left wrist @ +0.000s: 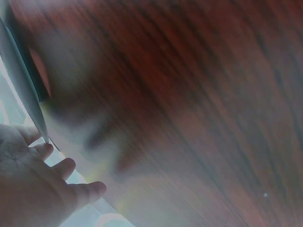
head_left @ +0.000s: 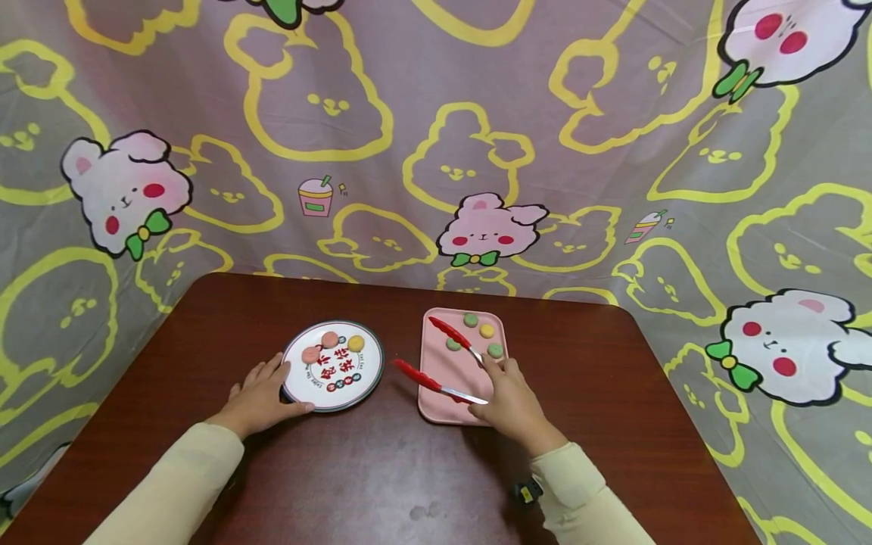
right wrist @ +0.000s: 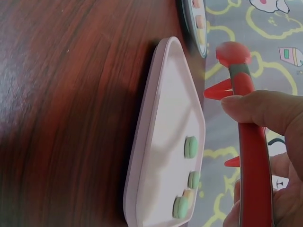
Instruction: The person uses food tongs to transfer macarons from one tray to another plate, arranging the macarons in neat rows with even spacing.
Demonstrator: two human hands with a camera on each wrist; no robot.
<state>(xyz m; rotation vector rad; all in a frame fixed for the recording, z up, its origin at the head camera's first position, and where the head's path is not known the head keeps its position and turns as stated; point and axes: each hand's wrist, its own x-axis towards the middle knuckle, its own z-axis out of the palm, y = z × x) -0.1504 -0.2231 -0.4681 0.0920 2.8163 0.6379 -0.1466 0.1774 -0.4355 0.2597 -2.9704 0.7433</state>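
Observation:
In the head view, a round white plate (head_left: pixel 368 371) with red lettering bears two pink macarons (head_left: pixel 320 347) and a yellow macaron (head_left: pixel 356 344). My left hand (head_left: pixel 262 397) touches its left and near rim, thumb along the near edge. The left wrist view shows those fingers spread beside the plate edge (left wrist: pixel 21 71). My right hand (head_left: pixel 511 401) holds red-and-silver tongs (head_left: pixel 418 376), their arms spread apart with nothing between the tips. Beneath the tongs lies a pink tray (head_left: pixel 450 371). On it are green macarons (right wrist: pixel 191 147) and a yellow macaron (head_left: pixel 487 331).
Both plate and tray rest on a dark reddish-brown wooden table (head_left: pixel 381 477). A curtain (head_left: pixel 381 83) printed with cartoon animals hangs behind the table and along its sides. Near the right sleeve is a small black object (head_left: pixel 527 492).

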